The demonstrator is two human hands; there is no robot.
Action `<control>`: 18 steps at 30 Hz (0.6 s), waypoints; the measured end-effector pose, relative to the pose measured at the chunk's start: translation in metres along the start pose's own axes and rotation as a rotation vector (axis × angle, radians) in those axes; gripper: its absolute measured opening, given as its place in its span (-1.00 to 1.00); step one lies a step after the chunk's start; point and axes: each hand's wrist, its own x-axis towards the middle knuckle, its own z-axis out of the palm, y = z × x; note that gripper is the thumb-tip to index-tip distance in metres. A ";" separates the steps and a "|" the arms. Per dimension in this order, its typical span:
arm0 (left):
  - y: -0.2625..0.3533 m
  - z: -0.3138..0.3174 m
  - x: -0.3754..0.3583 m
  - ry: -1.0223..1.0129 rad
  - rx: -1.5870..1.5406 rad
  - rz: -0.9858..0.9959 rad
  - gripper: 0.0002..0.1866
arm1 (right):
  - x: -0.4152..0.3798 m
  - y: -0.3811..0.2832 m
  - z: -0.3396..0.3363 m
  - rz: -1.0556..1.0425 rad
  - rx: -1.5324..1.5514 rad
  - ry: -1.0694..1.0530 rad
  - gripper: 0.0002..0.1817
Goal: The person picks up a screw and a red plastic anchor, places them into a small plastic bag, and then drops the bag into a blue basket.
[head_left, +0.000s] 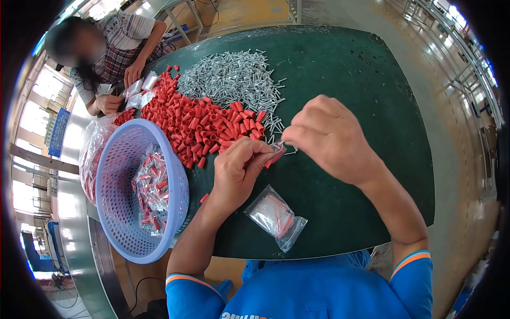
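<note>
My left hand pinches a small clear plastic bag with something red in it. Close by on the right, my right hand has its fingers curled together at the bag's upper edge; what lies between its fingertips is too small to tell. Just beyond both hands spreads a heap of red tapered plastic caps. Behind those lies a pile of silver screws, with a few strays near my right fingers. A clear packet of flat plastic bags rests on the green table in front of me.
At the left stands a lavender perforated basket holding filled small bags. A large clear sack with red contents sits behind it. Across the green table, at the far left corner, another person handles small bags.
</note>
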 end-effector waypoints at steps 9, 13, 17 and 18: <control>0.000 0.000 0.000 -0.032 -0.004 0.043 -0.90 | -0.001 -0.001 0.006 -0.067 0.108 -0.056 -0.91; -0.001 -0.001 -0.001 -0.023 -0.037 0.010 -0.91 | 0.000 0.002 0.000 0.029 0.159 -0.064 -0.88; -0.001 -0.003 -0.001 -0.013 -0.066 -0.070 -0.93 | -0.006 -0.001 0.004 0.375 0.368 -0.104 -0.84; -0.001 -0.003 -0.001 -0.006 -0.138 -0.111 -0.95 | -0.007 -0.001 0.005 0.513 0.490 -0.142 -0.83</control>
